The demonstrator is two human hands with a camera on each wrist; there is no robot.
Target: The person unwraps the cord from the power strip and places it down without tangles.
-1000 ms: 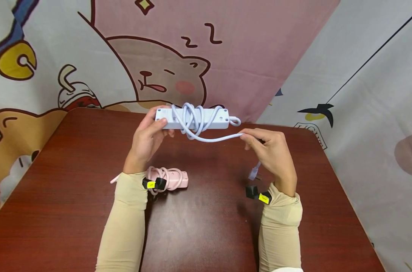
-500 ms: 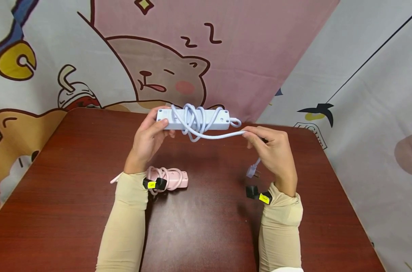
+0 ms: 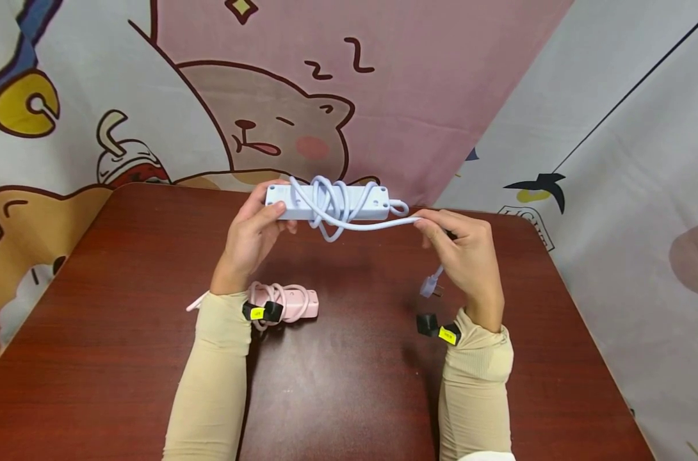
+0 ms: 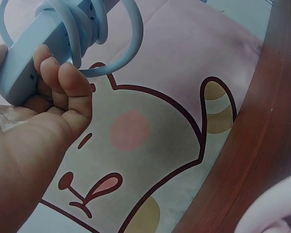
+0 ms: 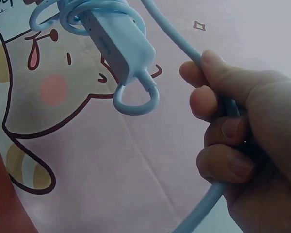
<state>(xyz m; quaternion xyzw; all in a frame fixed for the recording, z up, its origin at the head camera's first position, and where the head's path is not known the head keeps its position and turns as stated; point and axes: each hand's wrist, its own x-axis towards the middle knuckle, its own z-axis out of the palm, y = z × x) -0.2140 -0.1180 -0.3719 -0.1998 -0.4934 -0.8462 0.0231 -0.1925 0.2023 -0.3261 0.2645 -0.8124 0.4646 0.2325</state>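
A pale blue power strip (image 3: 326, 201) with its cable coiled round its middle is held up above the far side of the table. My left hand (image 3: 251, 234) grips its left end (image 4: 19, 73), fingers curled under the body. My right hand (image 3: 467, 256) grips the loose blue cable (image 3: 378, 225) just right of the strip, fingers wrapped round the cable (image 5: 223, 104). The cable's plug (image 3: 431, 288) dangles below my right hand. The strip's right end (image 5: 131, 53) shows a cable loop.
A pink power strip (image 3: 282, 303) with its cable wound round it lies on the dark red table (image 3: 349, 384) beside my left forearm. A cartoon-printed cloth (image 3: 268, 96) hangs behind the table. Both wrists carry black cameras with yellow labels.
My right hand has moved slightly up and right, drawing the loose cable straighter and tighter against the strip. The plug swung a little. The left hand has stayed put.
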